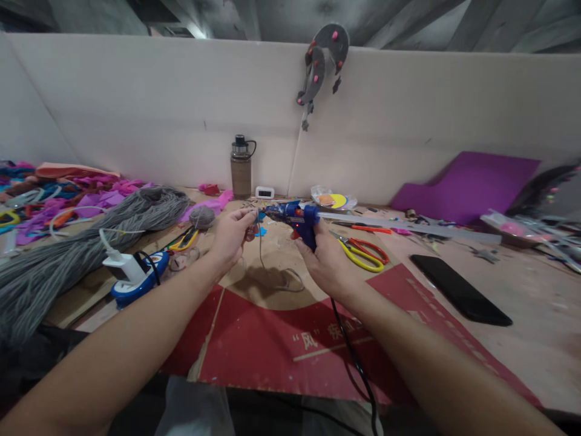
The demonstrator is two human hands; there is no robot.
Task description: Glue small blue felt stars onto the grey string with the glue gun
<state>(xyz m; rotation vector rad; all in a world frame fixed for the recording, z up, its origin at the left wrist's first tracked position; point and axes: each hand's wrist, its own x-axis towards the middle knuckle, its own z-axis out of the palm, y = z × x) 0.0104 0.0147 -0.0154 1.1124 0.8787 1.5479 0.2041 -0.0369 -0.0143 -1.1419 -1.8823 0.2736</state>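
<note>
My right hand (pixel 323 253) is wrapped round the handle of a blue hot glue gun (pixel 293 215), its nozzle pointing left. A clear glue stick (pixel 333 216) sticks out of the gun's back. My left hand (pixel 235 235) pinches the end of a grey yarn strand (pixel 260 247) close to the nozzle. Whether nozzle and yarn touch, I cannot tell. From my fingers the strand hangs down and curls on the red and brown cardboard (pixel 254 339). A small blue piece (pixel 260 232) shows just below the nozzle.
Left lie a grey yarn hank (pixel 136 218), a yarn ball (pixel 202 217) and a blue power strip (pixel 145 278) with a white plug. A bottle (pixel 241 169) stands behind. Scissors (pixel 363 251), a black phone (pixel 458 289) and purple sheet (pixel 467 188) are right. The gun's cord (pixel 354 357) runs off the front edge.
</note>
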